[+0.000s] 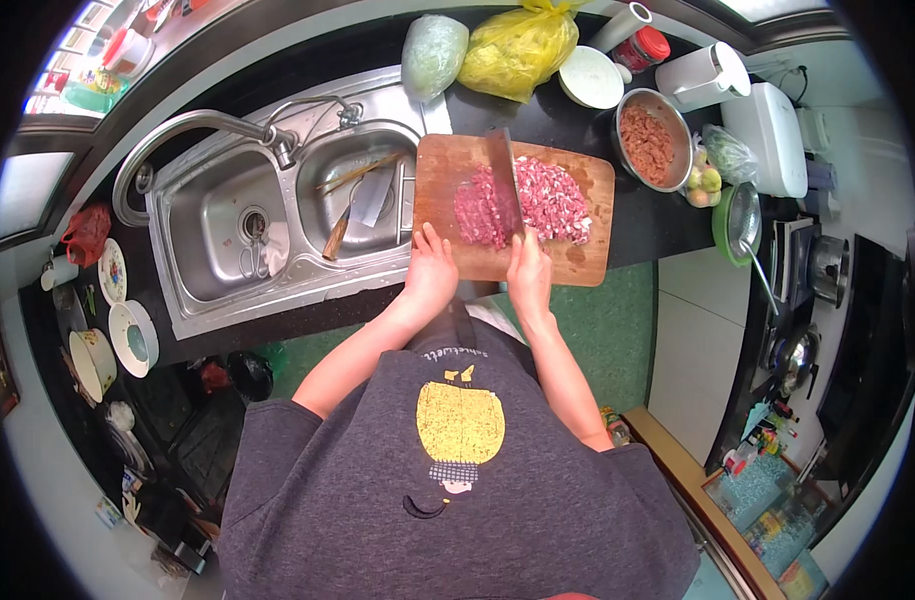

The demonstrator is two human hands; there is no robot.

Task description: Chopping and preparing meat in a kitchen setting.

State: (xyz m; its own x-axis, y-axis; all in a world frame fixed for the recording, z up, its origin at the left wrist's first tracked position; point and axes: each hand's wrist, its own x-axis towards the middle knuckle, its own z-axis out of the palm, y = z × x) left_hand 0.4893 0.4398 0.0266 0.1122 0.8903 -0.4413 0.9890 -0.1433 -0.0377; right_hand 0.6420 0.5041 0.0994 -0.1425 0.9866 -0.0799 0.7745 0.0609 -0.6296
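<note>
A wooden cutting board lies partly over the right edge of the sink, with chopped raw meat spread across its middle. My right hand grips the handle of a cleaver, whose blade stands over the meat, dividing a finer part at left from a coarser part at right. At the board's lower left edge rests my left hand, its fingers on the board and no tool in it. Right of the board, a metal bowl holds ground meat.
The double steel sink at left has a curved faucet; another wooden-handled knife lies in its right basin. Behind the board are a wrapped green vegetable, a yellow plastic bag and a white bowl. A green-rimmed strainer stands at right.
</note>
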